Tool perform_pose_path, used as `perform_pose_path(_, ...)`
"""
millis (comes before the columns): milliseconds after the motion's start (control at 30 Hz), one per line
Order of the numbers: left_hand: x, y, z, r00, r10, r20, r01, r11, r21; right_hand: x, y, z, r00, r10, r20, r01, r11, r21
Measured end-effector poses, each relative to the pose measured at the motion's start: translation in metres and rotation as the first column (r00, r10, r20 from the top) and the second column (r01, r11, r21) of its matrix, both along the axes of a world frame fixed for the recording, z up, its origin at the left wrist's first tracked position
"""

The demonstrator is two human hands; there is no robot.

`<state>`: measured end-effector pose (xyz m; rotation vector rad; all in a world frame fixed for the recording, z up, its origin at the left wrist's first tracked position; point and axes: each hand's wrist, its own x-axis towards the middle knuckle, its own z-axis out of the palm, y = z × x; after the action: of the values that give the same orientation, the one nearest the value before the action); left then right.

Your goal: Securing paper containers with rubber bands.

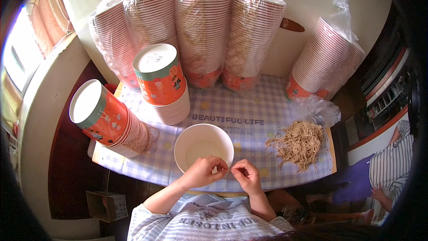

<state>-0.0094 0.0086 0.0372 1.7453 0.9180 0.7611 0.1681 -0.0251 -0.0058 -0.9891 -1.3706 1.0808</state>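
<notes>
A white paper tub (204, 139) stands mouth up at the table's front middle, its inside bare. My left hand (204, 172) is over its near rim, thumb and forefinger pinched together. Just to the right, my right hand (247, 176) is pinched too, its fingertips almost meeting those of the left at the rim. Whatever sits between the fingertips is too small to make out. A loose heap of tan strings (299, 145) lies on the table to the right of my hands.
Two stacks of upside-down orange and green tubs, one stack (104, 114) and another stack (161, 82), stand at left. Several plastic-wrapped tub stacks (203, 31) line the back; more wrapped tubs (318, 58) are back right. A checked cloth (218, 102) covers the table. Another person (392, 165) is at right.
</notes>
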Motion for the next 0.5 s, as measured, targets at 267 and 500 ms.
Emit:
perform_pose_path(267, 0.001, 0.0, 0.002, 0.997, -0.02, -0.076, 0.031, 0.99, 0.138, 0.0, -0.001, -0.001, 1.0, -0.007, 0.008, 0.007, 1.0, -0.028)
perform_pose_path(500, 0.003, -0.003, 0.001, 0.998, 0.036, -0.057, -0.03, 0.995, 0.097, 0.0, -0.001, -0.009, 1.0, -0.014, 0.026, 0.015, 0.999, -0.052)
